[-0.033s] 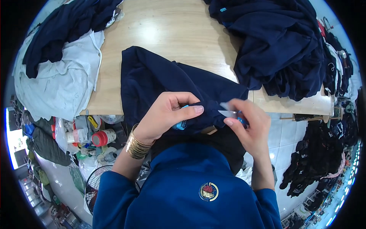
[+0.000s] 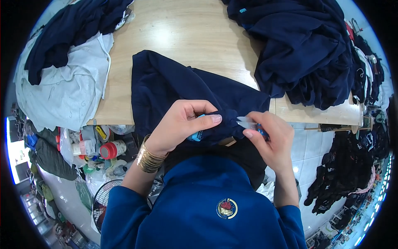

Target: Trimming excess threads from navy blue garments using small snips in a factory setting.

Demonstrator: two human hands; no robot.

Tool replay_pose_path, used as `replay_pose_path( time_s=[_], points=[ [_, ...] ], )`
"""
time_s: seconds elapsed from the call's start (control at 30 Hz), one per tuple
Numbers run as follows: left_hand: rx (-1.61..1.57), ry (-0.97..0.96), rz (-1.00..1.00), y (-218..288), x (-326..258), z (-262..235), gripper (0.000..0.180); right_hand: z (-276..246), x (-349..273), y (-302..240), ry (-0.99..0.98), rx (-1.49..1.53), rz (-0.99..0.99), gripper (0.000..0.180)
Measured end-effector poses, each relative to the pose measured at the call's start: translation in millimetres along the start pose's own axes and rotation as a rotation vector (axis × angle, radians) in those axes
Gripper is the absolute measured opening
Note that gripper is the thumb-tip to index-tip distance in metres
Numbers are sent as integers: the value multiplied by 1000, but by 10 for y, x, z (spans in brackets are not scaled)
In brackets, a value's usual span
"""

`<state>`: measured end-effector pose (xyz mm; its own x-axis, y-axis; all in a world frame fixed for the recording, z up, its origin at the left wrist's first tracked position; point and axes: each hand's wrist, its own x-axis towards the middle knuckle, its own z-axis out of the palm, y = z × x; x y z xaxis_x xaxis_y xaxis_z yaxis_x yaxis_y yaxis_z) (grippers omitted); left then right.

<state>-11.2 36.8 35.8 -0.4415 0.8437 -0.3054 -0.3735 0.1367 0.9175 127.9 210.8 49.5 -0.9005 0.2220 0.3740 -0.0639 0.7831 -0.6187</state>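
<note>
A navy blue garment (image 2: 178,85) lies at the table's near edge, its near part bunched up and hanging over that edge. My left hand (image 2: 186,122) pinches a fold of it between thumb and fingers, beside a light blue tag or strip (image 2: 195,136). Gold bangles circle my left wrist. In my right hand (image 2: 271,137) is a pair of small thread snips (image 2: 247,121) with blue on the handle, gripped between thumb and fingers. The blades point left at the bunched cloth, close to the left thumb. Whether the tips touch the fabric I cannot tell.
A big heap of navy cloth (image 2: 306,54) covers the table's right side. White fabric (image 2: 68,70) and more navy cloth (image 2: 78,29) lie at the left. Below left are a red-lidded jar (image 2: 112,150) and a fan (image 2: 103,199); dark garments (image 2: 338,166) hang at right.
The blades of the snips have come closer together as the fingers of my right hand squeezed in. My left hand and the garment have stayed in place.
</note>
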Motion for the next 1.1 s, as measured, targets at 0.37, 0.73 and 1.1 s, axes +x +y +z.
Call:
replay_pose_path(
  time_s=[0.37,0.73,1.1],
  points=[
    [-1,-18,42,22,9,32,19,25,-11,-43,-42,-117,-56,25],
    [8,-22,18,41,9,31,20,31,6,-39,-16,-164,-87,25],
    [14,-33,19,51,21,36,20,28,10,-31,-10,-168,-92,26]
  ],
)
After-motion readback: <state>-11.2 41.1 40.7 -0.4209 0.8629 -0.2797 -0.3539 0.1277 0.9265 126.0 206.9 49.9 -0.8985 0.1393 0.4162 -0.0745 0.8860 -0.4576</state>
